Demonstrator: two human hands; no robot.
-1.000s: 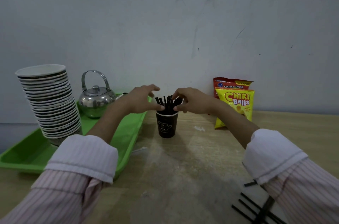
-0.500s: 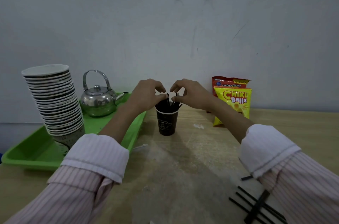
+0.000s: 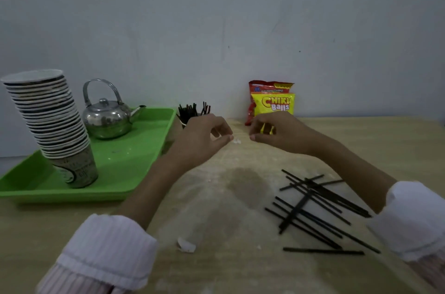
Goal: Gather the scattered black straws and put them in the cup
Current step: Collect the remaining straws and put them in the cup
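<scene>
- Head view: the left hand (image 3: 204, 134) and right hand (image 3: 277, 133) hover empty, fingers loosely curled, over the pale wooden surface (image 3: 216, 209).
- The dark paper cup (image 3: 184, 122), mostly hidden behind the left hand, holds upright straws at the far centre.
- Scattered thin black straws (image 3: 315, 207) lie near right.

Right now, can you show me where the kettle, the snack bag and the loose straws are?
kettle (image 3: 106, 120), head view, shiny round body.
snack bag (image 3: 274, 104), head view, yellow front.
loose straws (image 3: 315, 207), head view, middle of the pile.
</scene>
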